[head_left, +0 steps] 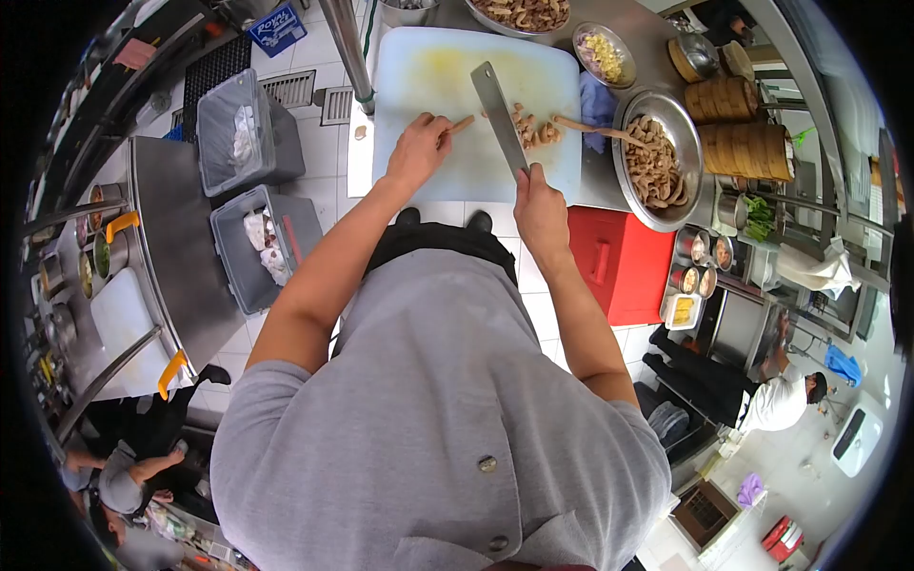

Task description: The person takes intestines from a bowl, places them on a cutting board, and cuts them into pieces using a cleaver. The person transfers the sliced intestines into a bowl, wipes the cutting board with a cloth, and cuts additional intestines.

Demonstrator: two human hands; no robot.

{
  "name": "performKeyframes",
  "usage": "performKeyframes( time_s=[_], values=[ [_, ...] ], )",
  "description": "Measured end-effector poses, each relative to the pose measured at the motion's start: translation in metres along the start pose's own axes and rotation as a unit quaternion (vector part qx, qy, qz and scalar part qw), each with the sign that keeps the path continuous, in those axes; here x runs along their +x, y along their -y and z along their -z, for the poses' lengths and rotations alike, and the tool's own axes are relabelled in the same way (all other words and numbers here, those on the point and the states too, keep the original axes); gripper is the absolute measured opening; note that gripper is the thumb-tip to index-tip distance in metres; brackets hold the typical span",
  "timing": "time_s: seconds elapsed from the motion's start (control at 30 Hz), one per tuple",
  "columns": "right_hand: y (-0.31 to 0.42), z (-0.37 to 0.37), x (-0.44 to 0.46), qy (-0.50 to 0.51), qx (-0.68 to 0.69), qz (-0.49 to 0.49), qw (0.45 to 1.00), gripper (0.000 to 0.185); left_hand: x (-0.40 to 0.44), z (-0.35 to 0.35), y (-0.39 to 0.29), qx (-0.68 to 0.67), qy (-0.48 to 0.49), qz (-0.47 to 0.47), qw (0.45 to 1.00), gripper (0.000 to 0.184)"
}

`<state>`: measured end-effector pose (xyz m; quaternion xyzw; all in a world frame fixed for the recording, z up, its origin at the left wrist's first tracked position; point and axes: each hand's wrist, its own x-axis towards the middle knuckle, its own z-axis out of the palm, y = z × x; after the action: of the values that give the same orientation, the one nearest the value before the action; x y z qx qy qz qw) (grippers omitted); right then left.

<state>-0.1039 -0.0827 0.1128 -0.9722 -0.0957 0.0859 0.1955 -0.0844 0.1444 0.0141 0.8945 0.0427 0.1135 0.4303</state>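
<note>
My right hand [543, 214] is wrapped round the handle of a cleaver [499, 116], whose long blade slants across the white cutting board [419, 81]. To its left, my left hand [419, 150] pinches the end of a brown strip of meat [462, 125] that points toward the blade. Cut meat pieces [538, 133] lie just right of the cleaver. A longer brown strip [600, 130] reaches from the board over the rim of a steel bowl [693, 171], which is full of similar brown meat strips [657, 167].
Behind the board stand another bowl of cut meat [524, 13] and a bowl of yellow and purple chopped pieces [604, 55]. A blue cloth [597, 105] lies by the board. Bamboo steamers [743, 150] are stacked right. Grey bins [252, 247] stand left. Co-workers [762, 400] are at both sides.
</note>
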Motion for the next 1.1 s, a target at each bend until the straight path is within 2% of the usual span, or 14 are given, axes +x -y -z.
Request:
performKeyframes(
  time_s=[0.07, 0.13, 0.27, 0.33, 0.47, 0.53, 0.67, 0.73, 0.83, 0.93, 1.1],
  values=[
    [0.002, -0.006, -0.003, -0.003, 0.009, 0.008, 1.000, 0.025, -0.004, -0.001, 0.004, -0.002, 0.001, 0.002, 1.000, 0.017],
    [0.000, -0.016, 0.003, 0.078, -0.028, -0.012, 0.997, 0.026, -0.003, -0.002, 0.005, -0.003, 0.008, -0.004, 1.000, 0.016],
    [0.005, -0.010, 0.006, 0.082, -0.062, -0.018, 0.995, 0.027, -0.004, 0.000, 0.009, 0.009, 0.006, -0.014, 1.000, 0.013],
    [0.010, -0.003, 0.001, 0.042, -0.005, -0.024, 0.999, 0.027, -0.002, 0.003, 0.006, -0.001, 0.000, -0.015, 1.000, 0.012],
    [0.009, -0.005, -0.008, 0.035, 0.009, -0.003, 0.999, 0.028, -0.005, 0.002, 0.006, -0.014, -0.002, -0.018, 1.000, 0.012],
    [-0.004, -0.024, -0.001, 0.094, -0.036, -0.013, 0.995, 0.026, -0.003, -0.001, 0.009, -0.004, -0.006, -0.025, 1.000, 0.012],
    [-0.002, -0.014, 0.000, 0.086, -0.072, -0.021, 0.993, 0.026, -0.009, 0.000, 0.012, 0.011, 0.005, -0.035, 0.999, 0.011],
    [-0.005, -0.011, 0.005, 0.030, -0.017, -0.009, 0.999, 0.028, -0.003, 0.001, 0.009, -0.004, 0.001, -0.021, 1.000, 0.011],
    [0.000, -0.005, -0.006, 0.012, 0.020, 0.014, 1.000, 0.026, -0.008, 0.006, 0.003, -0.014, -0.003, -0.020, 1.000, 0.011],
    [0.012, -0.001, -0.014, 0.045, -0.002, -0.006, 0.999, 0.028, -0.010, 0.005, 0.003, -0.027, -0.011, -0.025, 0.999, 0.011],
    [-0.016, -0.027, 0.003, 0.079, -0.030, -0.003, 0.996, 0.029, -0.002, 0.003, 0.008, -0.002, -0.007, -0.041, 0.999, 0.011]
  ],
)
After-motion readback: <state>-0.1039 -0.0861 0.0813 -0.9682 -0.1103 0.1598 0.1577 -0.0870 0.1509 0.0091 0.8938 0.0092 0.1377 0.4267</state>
